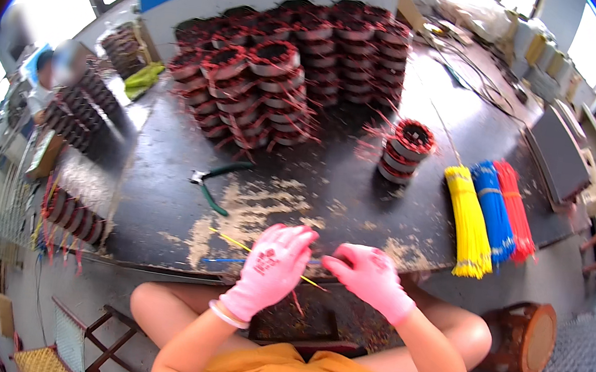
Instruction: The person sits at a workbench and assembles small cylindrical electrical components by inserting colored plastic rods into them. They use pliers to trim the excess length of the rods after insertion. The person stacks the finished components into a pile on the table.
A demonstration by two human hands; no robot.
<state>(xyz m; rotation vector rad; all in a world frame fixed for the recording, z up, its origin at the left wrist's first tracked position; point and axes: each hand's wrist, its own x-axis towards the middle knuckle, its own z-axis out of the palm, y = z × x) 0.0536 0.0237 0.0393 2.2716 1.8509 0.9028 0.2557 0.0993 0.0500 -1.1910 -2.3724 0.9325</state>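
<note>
Both my hands wear pink gloves with dark print on the back and meet over the near edge of the dark table. My left hand is closed around a few thin wires. A yellow wire and a blue wire stick out on its left, and a short yellow end and a reddish strand show below it. Close by on the right, my right hand has its fingertips pinched together; what lies between them is too small to make out. Green-handled pliers lie open beyond my left hand.
Tall stacks of red-wound motor stators fill the back of the worn table. A smaller stator stack stands right of them. Yellow, blue and red wire bundles lie at right. A wooden stool stands below.
</note>
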